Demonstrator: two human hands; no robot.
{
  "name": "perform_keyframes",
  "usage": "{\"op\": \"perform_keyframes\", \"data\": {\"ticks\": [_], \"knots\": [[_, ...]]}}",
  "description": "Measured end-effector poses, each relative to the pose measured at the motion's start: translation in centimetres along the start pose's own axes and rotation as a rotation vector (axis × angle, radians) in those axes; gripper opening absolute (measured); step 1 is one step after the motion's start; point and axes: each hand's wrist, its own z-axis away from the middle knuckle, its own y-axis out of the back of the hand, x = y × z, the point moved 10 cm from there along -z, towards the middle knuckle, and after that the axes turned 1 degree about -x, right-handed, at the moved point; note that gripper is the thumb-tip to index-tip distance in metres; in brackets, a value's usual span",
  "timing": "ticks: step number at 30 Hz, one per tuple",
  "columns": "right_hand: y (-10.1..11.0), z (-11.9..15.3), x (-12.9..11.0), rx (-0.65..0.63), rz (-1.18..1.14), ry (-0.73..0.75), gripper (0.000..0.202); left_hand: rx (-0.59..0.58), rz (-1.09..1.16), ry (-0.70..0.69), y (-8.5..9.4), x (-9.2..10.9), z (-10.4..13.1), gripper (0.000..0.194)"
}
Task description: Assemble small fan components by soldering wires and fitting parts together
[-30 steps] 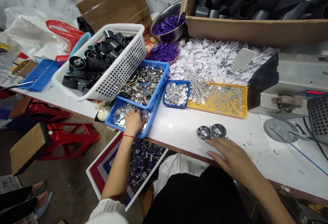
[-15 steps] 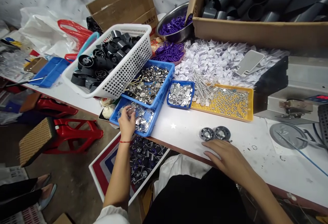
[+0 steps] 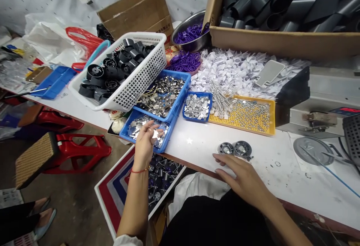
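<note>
I watch through the worn camera, taking clock directions from the middle of the view unless I say otherwise. At eight o'clock I have the left hand (image 3: 145,141) over the lower blue tray (image 3: 169,135). Its fingers are bent and partly spread; I cannot tell whether they pinch anything or touch what lies below. In that tray are thin metal pieces (image 3: 136,125), flat, silvery and irregular in outline, some flashing bright white under the light, scattered loosely.

At four o'clock on the white table (image 3: 194,148) I see the left wheel (image 3: 226,148) and the right wheel (image 3: 243,148), close side by side. Both are dark grey and round, with a raised rim, spokes and a paler, shiny centre. A small dark bit sticks out at about five o'clock on the right wheel. The right hand (image 3: 239,174) is at six o'clock from the pair, fingers loosely straight, thumb apart, grasping nothing; I cannot tell whether a fingertip brushes the left wheel.

From the left hand, the upper blue tray (image 3: 153,116) of shiny round metal parts is at one o'clock, and the white basket (image 3: 140,77) of black tubes at eleven. From the wheels, the yellow tray (image 3: 244,127) is near twelve.
</note>
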Motion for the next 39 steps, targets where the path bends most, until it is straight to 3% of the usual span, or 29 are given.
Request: {"op": "perform_keyframes", "data": {"ticks": [4,7,10,14,16,18,21,25,28,33,39], "knots": [[0.1,-2.3,-0.9,0.057,-0.133,-0.059,0.049,-0.432,0.181,0.188,-8.7,-0.8,5.2,0.059],[1.3,-3.9,-1.4,0.146,-0.08,-0.028,0.051,-0.612,0.203,0.24,-13.3,-1.6,8.3,0.069],[2.2,-4.1,-1.6,0.164,0.07,0.006,0.043,-0.747,0.118,0.224,-15.8,-2.5,9.7,0.078],[1.1,-1.6,-2.4,-0.013,0.161,0.1,0.033,-1.064,-0.077,0.251,-17.7,-4.4,12.2,0.083],[0.4,-0.1,-2.3,-0.07,0.136,0.076,0.025,-1.191,-0.144,0.264,-18.1,-5.2,13.7,0.083],[0.4,1.0,-1.5,-0.052,0.104,-0.008,0.018,-1.246,-0.161,0.278,-18.4,-5.6,14.7,0.081],[2.0,1.6,0.4,0.078,0.115,-0.121,0.017,-1.156,-0.158,0.236,-18.5,-5.8,14.2,0.074],[5.2,1.0,3.7,0.303,0.284,-0.256,0.016,-0.812,-0.436,-0.235,-18.1,-5.0,10.4,0.085],[4.2,-0.7,5.4,0.235,0.355,-0.314,0.013,-0.794,-0.563,-0.468,-19.7,-6.4,10.4,0.087],[1.7,-2.3,6.6,0.142,0.406,-0.432,0.011,-0.669,-0.516,-0.557,-20.4,-8.4,10.2,0.07],[1.4,-1.8,6.9,0.181,0.387,-0.45,0.008,-0.535,-0.478,-0.614,-19.3,-8.3,10.4,0.053]]}}
